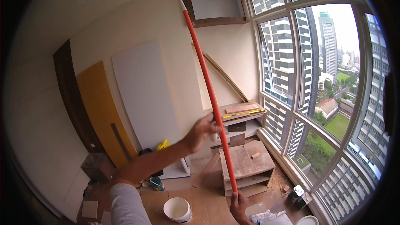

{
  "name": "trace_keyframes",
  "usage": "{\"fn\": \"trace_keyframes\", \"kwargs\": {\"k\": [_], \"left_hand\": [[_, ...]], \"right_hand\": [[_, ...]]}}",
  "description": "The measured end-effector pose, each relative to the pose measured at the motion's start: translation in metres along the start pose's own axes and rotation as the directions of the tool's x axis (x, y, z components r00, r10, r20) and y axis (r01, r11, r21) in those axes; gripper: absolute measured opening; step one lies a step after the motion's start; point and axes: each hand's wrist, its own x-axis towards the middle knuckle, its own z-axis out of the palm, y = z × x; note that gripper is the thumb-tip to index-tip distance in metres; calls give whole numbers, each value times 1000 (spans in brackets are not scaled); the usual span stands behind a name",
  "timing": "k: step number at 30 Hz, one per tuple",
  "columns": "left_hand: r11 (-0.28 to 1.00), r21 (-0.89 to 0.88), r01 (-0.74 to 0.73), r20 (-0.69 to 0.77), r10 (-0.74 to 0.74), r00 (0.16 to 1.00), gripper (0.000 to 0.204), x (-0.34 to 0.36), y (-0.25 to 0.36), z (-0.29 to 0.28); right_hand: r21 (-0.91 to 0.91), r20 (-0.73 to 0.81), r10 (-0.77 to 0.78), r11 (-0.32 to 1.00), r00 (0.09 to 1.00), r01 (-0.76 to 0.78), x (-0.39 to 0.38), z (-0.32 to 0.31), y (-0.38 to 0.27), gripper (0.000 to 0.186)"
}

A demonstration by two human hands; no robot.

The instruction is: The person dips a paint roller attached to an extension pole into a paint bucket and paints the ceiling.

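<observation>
A long red-orange pole (207, 75) rises steeply in front of me, leaning left toward the ceiling. It has a pale joint high up, and its top runs out of view. My left hand (203, 133) reaches across with bent fingers around the middle of the pole; motion blurs them a little. Low down, my right hand (238, 206) is closed around the pole's bottom end. Just behind the pole stands a worn wooden cabinet (250, 164) with open shelves and a small wood block (255, 155) on top. Below my left forearm sits a white bucket (185, 219).
Tall windows (291, 112) line the right side. Panels, one grey-white (143, 87) and one orange-brown (98, 100), lean on the left wall. A framed box cabinet (216, 3) hangs high. Tin cans (296, 192), a small paint pot (157, 184) and wood scraps lie about the floor.
</observation>
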Motion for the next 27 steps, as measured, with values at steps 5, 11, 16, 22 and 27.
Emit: {"fn": "trace_keyframes", "kwargs": {"k": [5, 11, 16, 22, 27], "left_hand": [[998, -7, -55, -242, 52, 969, 56, 67, 11, -69], [994, 14, -105, -416, 102, 903, 38, 132, 27, -134], [993, 58, -100, -480, 115, 870, 41, 166, 37, -172], [988, 119, -100, -528, 148, 836, 41, 191, 37, -194], [991, 112, -69, -486, 115, 866, 37, 180, 32, -187]], "right_hand": [[-27, -13, 11, 1000, 1000, -11, 81, 49, -37, 40], [36, -6, 23, 999, 1000, -23, 155, 103, -74, 42], [-82, -5, -2, 997, 1000, 2, 202, 135, -81, 46], [-120, 6, 11, 993, 1000, -10, 230, 154, -83, 47], [-98, -27, -23, 995, 999, 20, 213, 141, -75, 47]]}}
